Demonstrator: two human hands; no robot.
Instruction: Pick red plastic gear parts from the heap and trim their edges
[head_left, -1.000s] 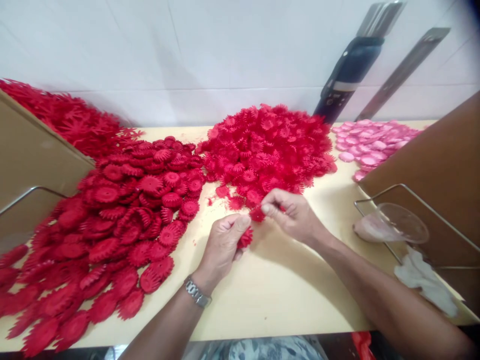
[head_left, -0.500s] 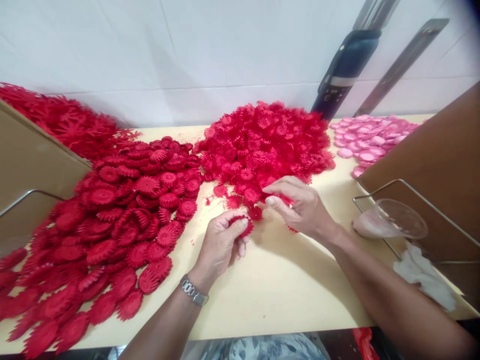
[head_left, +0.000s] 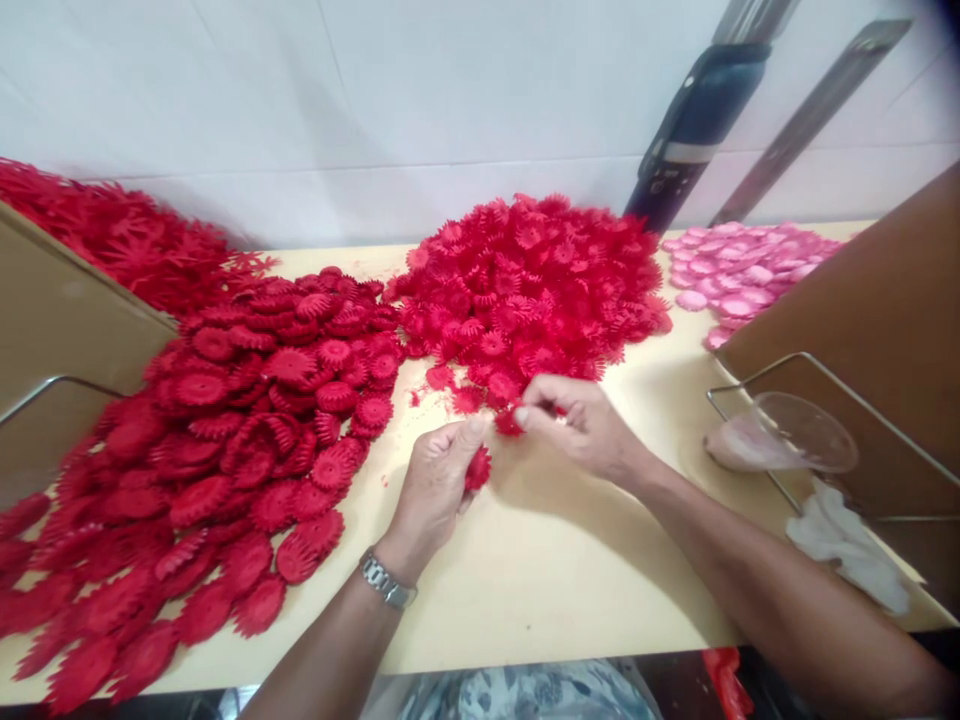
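My left hand, with a metal watch on the wrist, is closed around a red fringed flower piece, partly hidden by the thumb and palm. Just to its right, my right hand has thumb and forefinger drawn together at the edge of another red flower piece. That piece is low at the front of a heap of thin red flower pieces. A few loose ones and red crumbs lie around it. Thicker, stacked red flower pieces spread over the table's left side.
Red cut-out petals are piled at the back left, beside a cardboard box. Pink discs lie back right near a dark bottle. A clear plastic cup and white tissue sit by the right-hand box.
My right hand has come down and left to the red flower piece, its fingers closing. My left thumb has lifted and shifted off the front of the piece it holds.
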